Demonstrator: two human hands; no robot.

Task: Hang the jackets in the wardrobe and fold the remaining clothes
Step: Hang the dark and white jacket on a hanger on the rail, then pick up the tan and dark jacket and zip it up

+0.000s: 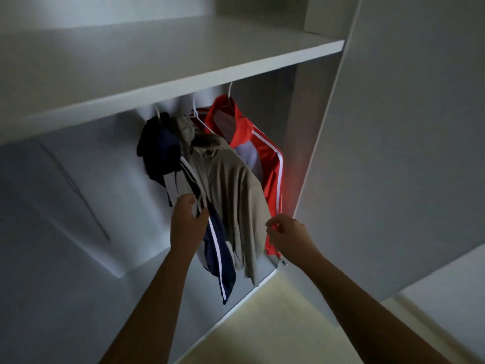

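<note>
Two bare forearms reach up from the bottom edge into an open white wardrobe [393, 153]. Landmark is the beige jacket [231, 185], hanging in the middle of three on white wire hangers [199, 120] under the wardrobe shelf [183, 61]; the rail itself is hidden by the shelf. Left hand [187, 219] is just left of the beige jacket and low on it, fingers and thumb curled round a fold of the navy jacket [217, 248], gripping it where the white stripes run. Navy jacket hangs directly left of the beige one and touches it, its upper part bunched dark near the hanger, its lower part trailing below the hand. Right hand [288, 235] is at the beige jacket's lower right edge, fingers curled in close to thumb, right where the beige cloth meets the red jacket [273, 164]. Cannot tell whether it pinches fabric or only touches it. Red jacket with white stripes hangs right of and behind the beige one, against the wardrobe's side panel, with a small zip pull [284, 262] dangling at its hem. Pale floor [275, 324] shows below the beige jacket, outside the wardrobe base. Frame is dim and slightly blurred.
</note>
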